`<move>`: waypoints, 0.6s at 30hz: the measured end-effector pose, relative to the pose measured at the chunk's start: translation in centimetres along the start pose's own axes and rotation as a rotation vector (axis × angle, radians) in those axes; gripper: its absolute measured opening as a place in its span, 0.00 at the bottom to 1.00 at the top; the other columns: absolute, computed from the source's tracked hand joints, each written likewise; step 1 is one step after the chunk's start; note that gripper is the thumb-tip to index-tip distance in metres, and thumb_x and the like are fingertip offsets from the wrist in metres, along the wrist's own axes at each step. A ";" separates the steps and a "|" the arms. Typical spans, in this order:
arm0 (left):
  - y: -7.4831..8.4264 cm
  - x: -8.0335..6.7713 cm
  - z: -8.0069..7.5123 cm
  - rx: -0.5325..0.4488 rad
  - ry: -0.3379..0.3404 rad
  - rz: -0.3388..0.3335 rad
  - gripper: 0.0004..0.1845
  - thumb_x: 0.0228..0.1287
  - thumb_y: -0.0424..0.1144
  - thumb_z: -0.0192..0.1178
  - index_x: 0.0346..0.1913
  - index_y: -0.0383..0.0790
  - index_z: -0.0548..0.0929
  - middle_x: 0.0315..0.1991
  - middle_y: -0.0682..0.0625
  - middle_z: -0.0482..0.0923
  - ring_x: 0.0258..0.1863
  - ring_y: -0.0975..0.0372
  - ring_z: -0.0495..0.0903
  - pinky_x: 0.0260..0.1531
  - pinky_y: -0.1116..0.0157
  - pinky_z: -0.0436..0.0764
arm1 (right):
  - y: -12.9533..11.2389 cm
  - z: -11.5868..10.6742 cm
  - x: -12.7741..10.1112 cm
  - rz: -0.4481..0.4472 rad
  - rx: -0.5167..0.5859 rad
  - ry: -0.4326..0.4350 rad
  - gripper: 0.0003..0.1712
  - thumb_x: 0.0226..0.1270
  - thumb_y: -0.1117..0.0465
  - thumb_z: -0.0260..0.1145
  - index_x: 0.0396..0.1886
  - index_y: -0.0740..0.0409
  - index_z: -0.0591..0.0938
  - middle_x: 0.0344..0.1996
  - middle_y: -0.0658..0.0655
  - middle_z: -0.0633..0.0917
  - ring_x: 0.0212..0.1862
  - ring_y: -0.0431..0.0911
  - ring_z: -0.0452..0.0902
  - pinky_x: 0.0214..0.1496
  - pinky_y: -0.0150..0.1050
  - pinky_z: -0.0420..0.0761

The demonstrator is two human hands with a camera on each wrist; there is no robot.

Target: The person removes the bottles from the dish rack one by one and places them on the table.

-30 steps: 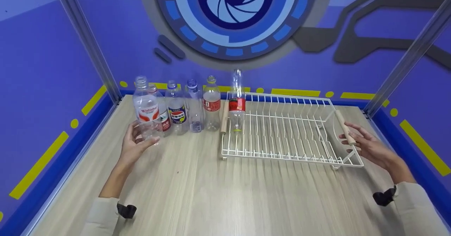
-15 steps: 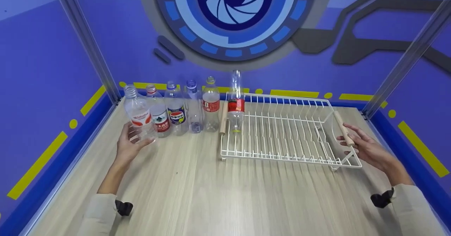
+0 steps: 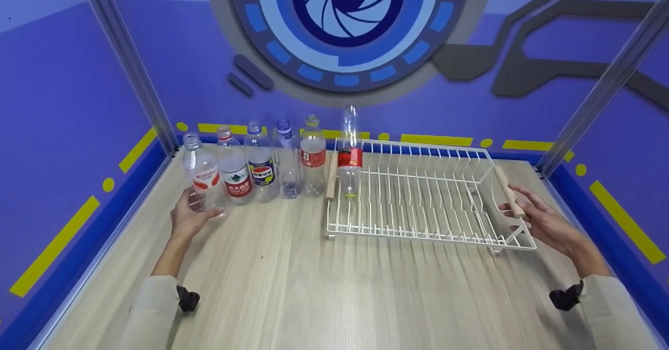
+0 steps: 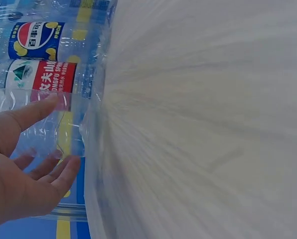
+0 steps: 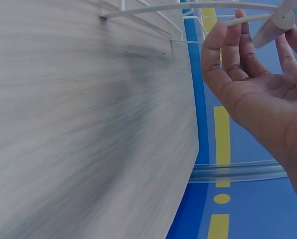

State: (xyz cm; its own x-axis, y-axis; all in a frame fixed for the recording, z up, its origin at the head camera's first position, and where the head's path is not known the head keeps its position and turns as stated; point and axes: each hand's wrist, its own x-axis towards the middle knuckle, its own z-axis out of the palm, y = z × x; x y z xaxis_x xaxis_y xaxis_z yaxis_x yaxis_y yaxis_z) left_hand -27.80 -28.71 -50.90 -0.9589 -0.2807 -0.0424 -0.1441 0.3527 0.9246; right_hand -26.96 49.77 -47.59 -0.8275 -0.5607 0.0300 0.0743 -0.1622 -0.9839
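My left hand (image 3: 191, 217) has its thumb and fingers round the lower part of a clear plastic bottle (image 3: 205, 180) with a red-and-white label, upright at the row's left end. In the left wrist view the thumb (image 4: 34, 114) lies over the bottle's side and the fingertips meet its opposite edge. At the right, my right hand (image 3: 549, 222) holds the wooden handle (image 3: 508, 190) of a white wire dish rack (image 3: 418, 235). Its fingers curl about the handle and side wire in the right wrist view. A red-labelled bottle (image 3: 350, 158) leans neck-up in the rack's left end.
Beside the held bottle stand a red-and-white-labelled water bottle (image 3: 238, 183), a blue-labelled bottle (image 3: 262, 173), an unlabelled bottle (image 3: 287, 164) and a red-labelled one (image 3: 313, 159) close to the rack. Blue walls (image 3: 68, 104) enclose the wooden table (image 3: 313, 287).
My left hand has brought its bottle left and down, from in front of the water bottle to the row's end. The right hand has stayed at the rack handle.
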 end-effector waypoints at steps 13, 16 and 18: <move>-0.4 1.8 -0.1 -0.011 -0.056 -0.056 0.50 0.59 0.23 0.68 0.80 0.33 0.50 0.77 0.28 0.58 0.76 0.37 0.61 0.75 0.46 0.65 | 0.0 -0.1 0.1 -0.009 0.014 -0.020 0.30 0.87 0.64 0.29 0.82 0.41 0.54 0.59 0.53 0.84 0.60 0.43 0.81 0.59 0.39 0.84; -0.3 2.4 -0.2 -0.007 -0.070 -0.078 0.51 0.58 0.22 0.67 0.80 0.33 0.49 0.77 0.28 0.56 0.77 0.37 0.59 0.75 0.46 0.64 | 0.1 0.0 0.1 -0.018 0.017 -0.030 0.31 0.87 0.64 0.28 0.82 0.41 0.53 0.59 0.53 0.84 0.60 0.43 0.81 0.59 0.39 0.84; -0.2 2.6 -0.3 -0.001 -0.081 -0.085 0.51 0.58 0.21 0.66 0.80 0.32 0.48 0.77 0.27 0.56 0.77 0.38 0.58 0.76 0.46 0.63 | 0.2 0.0 0.1 -0.020 0.024 -0.036 0.31 0.87 0.64 0.28 0.82 0.41 0.54 0.59 0.54 0.84 0.61 0.43 0.81 0.59 0.39 0.84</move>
State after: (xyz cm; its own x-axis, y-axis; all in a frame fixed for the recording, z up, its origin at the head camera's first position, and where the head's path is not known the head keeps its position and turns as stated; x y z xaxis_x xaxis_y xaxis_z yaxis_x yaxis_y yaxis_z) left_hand -30.21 -29.73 -51.07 -0.9598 -0.2365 -0.1508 -0.2253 0.3298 0.9168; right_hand -27.06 49.67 -47.80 -0.8082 -0.5862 0.0560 0.0718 -0.1926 -0.9786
